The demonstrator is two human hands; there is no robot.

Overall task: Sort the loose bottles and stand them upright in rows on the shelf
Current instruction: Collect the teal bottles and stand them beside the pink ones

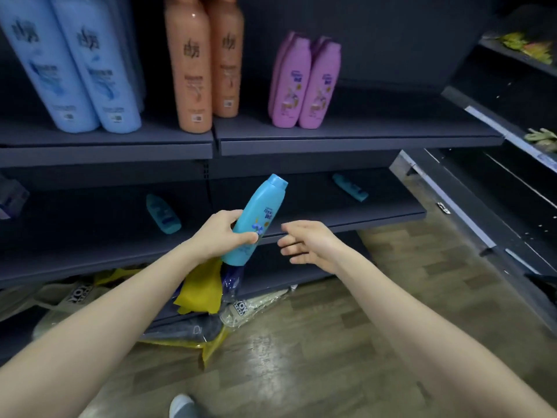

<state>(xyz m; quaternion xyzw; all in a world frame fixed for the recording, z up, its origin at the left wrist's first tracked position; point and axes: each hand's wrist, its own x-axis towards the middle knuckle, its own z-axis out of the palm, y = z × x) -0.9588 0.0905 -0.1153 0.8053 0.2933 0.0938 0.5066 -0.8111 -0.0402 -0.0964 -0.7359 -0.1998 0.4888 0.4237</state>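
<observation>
The dark grey metal shelf (pixel 301 208) at mid height is carrying two loose teal plastic bottles (pixel 164 214) lying flat, while the held teal plastic flip-cap bottle (pixel 261 213) is hanging just before its near edge, long axis leaning, cap pointing up, far and right. It is looking light, stiff and smooth, so gripping the wider lower body seems safest. The left hand (pixel 222 234) is clasping it there, and the right hand (pixel 308 243) is hovering just beside it, fingers spread, touching nothing.
</observation>
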